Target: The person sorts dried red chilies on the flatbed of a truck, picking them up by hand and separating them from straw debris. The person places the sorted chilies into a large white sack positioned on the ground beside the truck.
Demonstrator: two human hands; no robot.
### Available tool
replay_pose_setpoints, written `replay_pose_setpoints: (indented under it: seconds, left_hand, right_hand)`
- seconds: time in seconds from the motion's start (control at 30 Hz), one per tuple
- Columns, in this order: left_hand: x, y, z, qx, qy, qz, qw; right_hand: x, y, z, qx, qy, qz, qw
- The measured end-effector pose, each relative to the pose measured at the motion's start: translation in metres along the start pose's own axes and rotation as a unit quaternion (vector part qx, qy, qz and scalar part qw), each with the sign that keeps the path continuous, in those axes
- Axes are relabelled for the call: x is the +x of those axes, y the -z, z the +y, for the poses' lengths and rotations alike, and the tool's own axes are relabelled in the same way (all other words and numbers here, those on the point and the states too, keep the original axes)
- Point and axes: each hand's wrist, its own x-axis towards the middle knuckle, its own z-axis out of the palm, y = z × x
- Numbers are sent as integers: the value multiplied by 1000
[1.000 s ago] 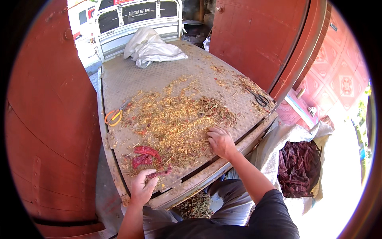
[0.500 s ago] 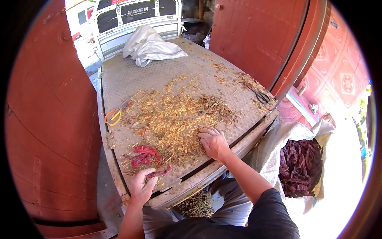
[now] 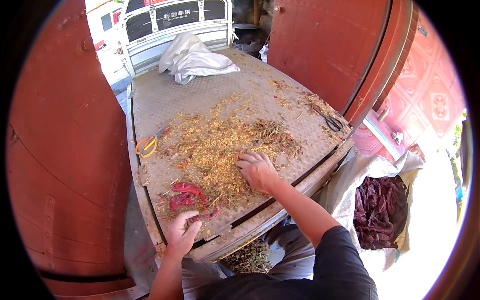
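Note:
At the near left corner of the metal truck bed (image 3: 150, 95), my left hand (image 3: 181, 234) has its thumb and fingers closed on one end of a dark red dried chili pepper (image 3: 211, 215). Just beyond it lie more dried red chili peppers (image 3: 184, 196), wrinkled and flattened. My right hand (image 3: 259, 172) rests palm down at the near side of a spread of yellow chili seeds (image 3: 212, 155), its fingers apart and bent into them. Nothing shows in its grip, though the fingertips are partly hidden. Stems and dry scraps (image 3: 275, 136) are heaped beyond that hand.
Orange-handled scissors (image 3: 146, 146) lie at the bed's left edge, black-handled scissors (image 3: 332, 122) at its right. A white woven sack (image 3: 200, 59) is crumpled at the back. An open sack (image 3: 340, 195) of dried chilies stands right. Red metal doors (image 3: 325, 45) flank the bed.
My right hand has moved left over the seeds. My left hand stays by the near corner with the same chili pepper. The whole view has shifted slightly.

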Motion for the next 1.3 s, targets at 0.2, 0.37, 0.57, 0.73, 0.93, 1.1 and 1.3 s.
replay_pose_setpoints:
  seconds: [0.2,0.37,0.57,0.73,0.93,1.1,1.3]
  left_hand:
    - [-1,3,-11,21,-13,4,1000]
    - [-2,0,-2,-21,-1,2,1000]
    - [1,1,-4,-30,6,4,1000]
    - [0,3,-10,-10,-7,3,1000]
    - [0,2,-9,-4,4,4,1000]
    - [-1,3,-16,3,-8,1,1000]
    - [-1,2,-11,-7,-3,-2,1000]
  right_hand:
    - [14,-2,37,-6,-138,27,990]
    - [3,-13,31,-12,-98,79,992]
    - [40,-8,-31,14,-59,-74,995]
    - [27,-19,-62,103,61,-43,992]
    - [-1,-3,-29,97,62,-27,993]
    - [-24,2,33,142,-4,59,988]
    - [-8,5,59,82,-184,92,975]
